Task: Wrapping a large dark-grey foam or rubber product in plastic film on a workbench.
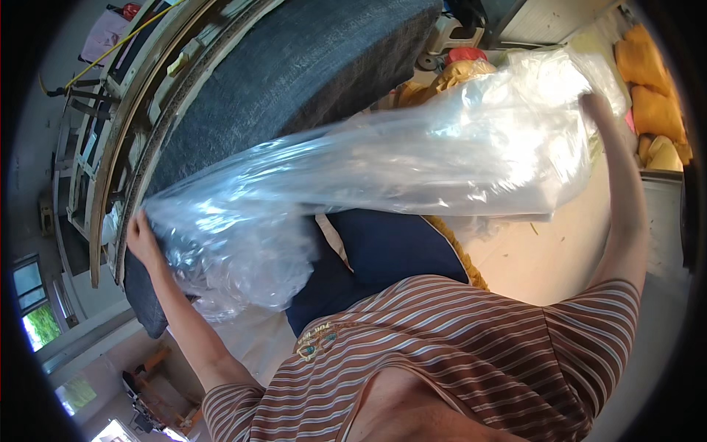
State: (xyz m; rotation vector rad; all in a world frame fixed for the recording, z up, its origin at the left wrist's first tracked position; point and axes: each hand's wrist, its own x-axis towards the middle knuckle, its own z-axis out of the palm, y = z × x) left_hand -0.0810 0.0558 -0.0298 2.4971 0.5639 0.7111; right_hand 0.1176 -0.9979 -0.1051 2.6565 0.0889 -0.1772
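A large sheet of clear plastic film (383, 162) stretches across in front of me between my two hands, shiny and creased. On the left, my left hand (141, 234) pinches a gathered end of the film beside the edge of the dark cloth-covered surface. My right arm reaches far out to the right, where my right hand (591, 104) grips the bunched film; glare and folds partly hide its fingers. A loose crumpled part of the film hangs below my left hand, over my lap.
A dark blue-grey cloth (294, 81) covers a big surface ahead, next to a curved wooden frame (110, 162) on the left. Orange-yellow bundles (648, 96) are stacked at far right. A red item (465, 54) lies behind the film. Pale floor (545, 258) shows at right.
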